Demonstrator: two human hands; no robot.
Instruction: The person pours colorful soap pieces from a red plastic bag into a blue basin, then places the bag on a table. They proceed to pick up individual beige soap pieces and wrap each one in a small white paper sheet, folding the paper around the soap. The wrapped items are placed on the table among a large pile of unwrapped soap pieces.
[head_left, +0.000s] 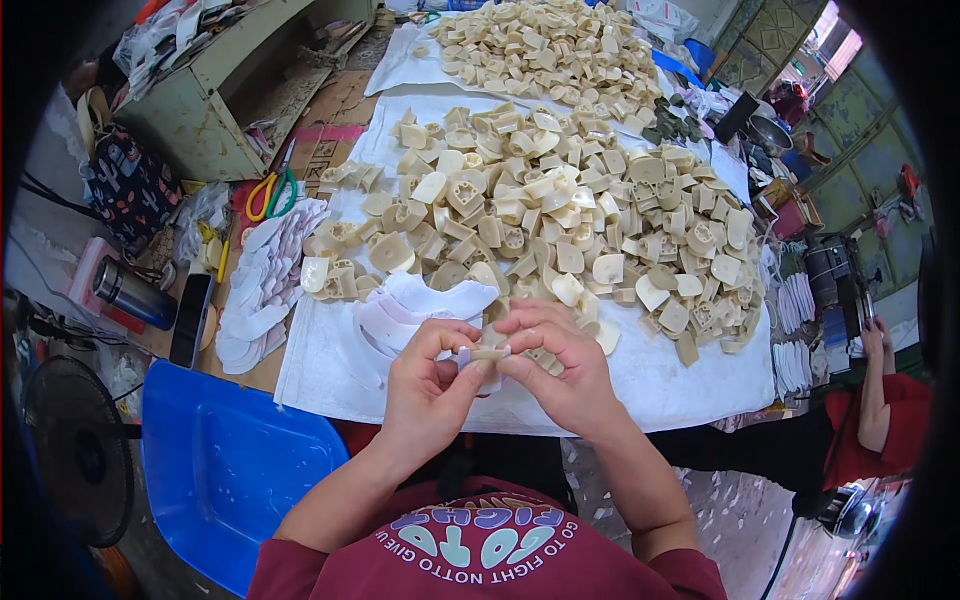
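A small beige piece (488, 354), at six o'clock from the heap (570, 200), is pinched between fingertips of left hand (430, 382) and right hand (562, 367); pressure is best kept even.

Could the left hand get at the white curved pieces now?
Probably yes: the white curved pieces lie just beyond the left hand, uncovered on top, though it is pinching a beige piece and may need to let go.

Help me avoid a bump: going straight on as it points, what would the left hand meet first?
Probably the right hand, just past the beige piece that the left hand pinches; depth is unclear.
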